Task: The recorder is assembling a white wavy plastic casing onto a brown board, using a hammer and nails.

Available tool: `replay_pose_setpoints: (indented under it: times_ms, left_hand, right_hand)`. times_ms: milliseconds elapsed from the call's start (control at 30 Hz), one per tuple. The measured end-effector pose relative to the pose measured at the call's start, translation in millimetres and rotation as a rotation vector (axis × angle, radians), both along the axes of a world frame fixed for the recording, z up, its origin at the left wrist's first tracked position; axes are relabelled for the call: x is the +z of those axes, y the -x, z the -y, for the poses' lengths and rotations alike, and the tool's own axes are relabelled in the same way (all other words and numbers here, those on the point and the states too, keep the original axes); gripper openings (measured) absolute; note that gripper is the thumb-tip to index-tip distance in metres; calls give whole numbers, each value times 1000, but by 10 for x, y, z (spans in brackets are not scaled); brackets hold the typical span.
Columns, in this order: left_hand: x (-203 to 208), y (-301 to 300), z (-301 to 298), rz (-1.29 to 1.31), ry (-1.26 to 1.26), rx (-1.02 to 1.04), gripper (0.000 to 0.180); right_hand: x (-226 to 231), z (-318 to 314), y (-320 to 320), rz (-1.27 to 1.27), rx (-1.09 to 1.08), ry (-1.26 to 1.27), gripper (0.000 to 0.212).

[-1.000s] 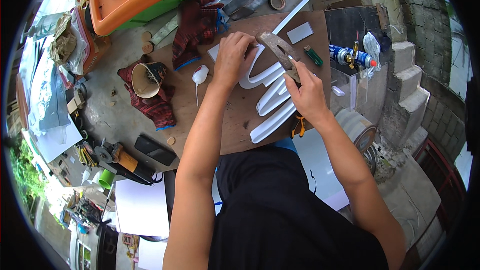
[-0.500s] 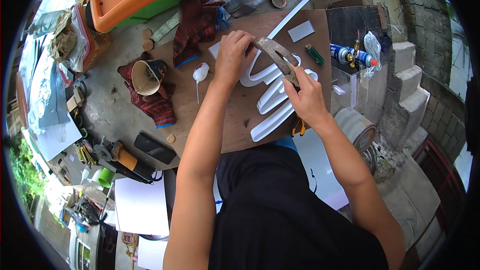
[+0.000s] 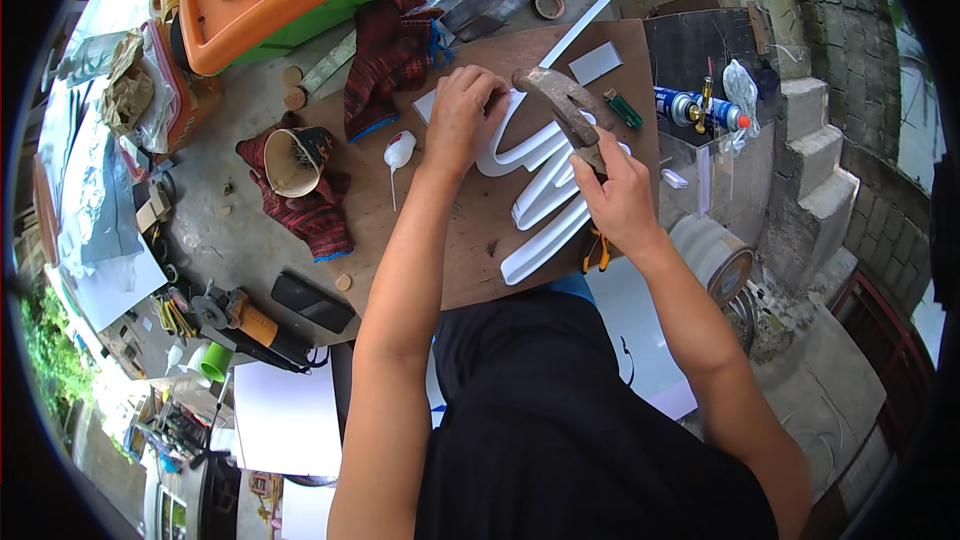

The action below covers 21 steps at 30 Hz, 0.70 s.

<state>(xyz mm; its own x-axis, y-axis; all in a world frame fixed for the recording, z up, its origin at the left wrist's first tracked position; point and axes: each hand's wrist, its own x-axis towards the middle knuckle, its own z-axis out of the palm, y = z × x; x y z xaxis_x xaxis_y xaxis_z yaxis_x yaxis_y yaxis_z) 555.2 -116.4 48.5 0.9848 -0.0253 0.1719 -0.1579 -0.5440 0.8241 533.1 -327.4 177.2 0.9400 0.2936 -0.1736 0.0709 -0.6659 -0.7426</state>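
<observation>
My right hand [image 3: 622, 195] is closed round the handle of a worn claw hammer [image 3: 560, 105], whose rusty head is over the white strips. Close to the hammer's face, my left hand [image 3: 467, 112] has its fingers pinched together at the upper end of a bent white channel strip [image 3: 515, 158]; what they hold, if anything, is hidden. Two more white channel pieces, a middle one [image 3: 540, 202] and a lower one [image 3: 545, 252], lie on the brown board [image 3: 440, 250]. Above the hammer a straight white strip [image 3: 580, 28] slants away beside a small white rectangle [image 3: 595, 63].
A white-and-red glue bottle [image 3: 399, 150], red gloves [image 3: 385, 65] and a cup [image 3: 292, 162] are at left. A green lighter [image 3: 623, 108], orange-handled pliers [image 3: 597, 252] and blue gas canisters [image 3: 680, 105] are at right. A phone [image 3: 310, 300] and angle grinder [image 3: 240, 315] lie lower left.
The hammer's head has tilted slightly and sits a little farther from my left fingers. My left hand stays pinched in nearly the same place. The whole view has shifted slightly.
</observation>
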Motion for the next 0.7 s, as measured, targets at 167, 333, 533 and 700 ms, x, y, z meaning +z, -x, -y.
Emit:
replay_pose_setpoints:
  times_ms: [167,333,533,700]
  left_hand:
    - [59,44,31,-65,86,46,19]
    - [127,44,42,-180,101,44,25]
    - [239,-12,60,-248,105,3,29]
    - [204,-15,64,-256,70,-12,29]
  right_hand:
    - [156,140,22,64,-88,8,35]
    - [164,280,118,-21,-152,84,40]
    - [113,301,271,46,-161,-44,38]
    - [143,310,328,27,-158,-51,40]
